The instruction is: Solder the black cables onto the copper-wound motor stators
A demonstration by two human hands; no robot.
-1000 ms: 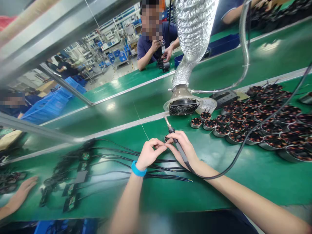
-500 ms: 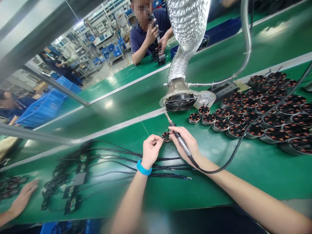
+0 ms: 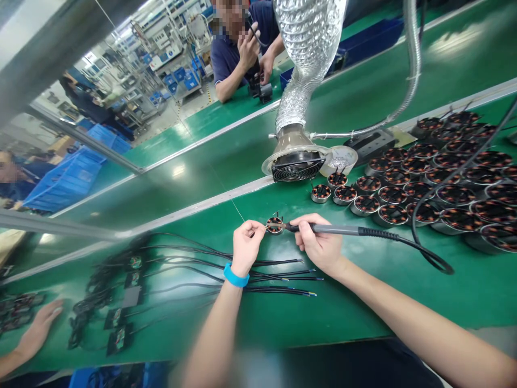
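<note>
My right hand point(image 3: 319, 245) is closed round a black soldering iron point(image 3: 343, 230). The iron lies nearly level with its tip on a small copper-wound motor stator point(image 3: 275, 224) on the green bench. My left hand point(image 3: 246, 245), a blue band on its wrist, is pinched shut beside the stator's left edge. A thin solder wire point(image 3: 236, 207) runs up from those fingers. Black cables point(image 3: 278, 277) lie under both wrists.
Many stators point(image 3: 436, 183) crowd the bench at right. A fume-extractor fan on a silver hose point(image 3: 297, 161) stands behind. Cabled circuit boards point(image 3: 121, 307) lie at left, near another person's hand point(image 3: 36, 331). A co-worker point(image 3: 238, 48) sits across the conveyor.
My right hand has swung the iron down from steeply tilted to nearly level, its tip now at the stator. The view has shifted slightly; my left hand keeps its pinch.
</note>
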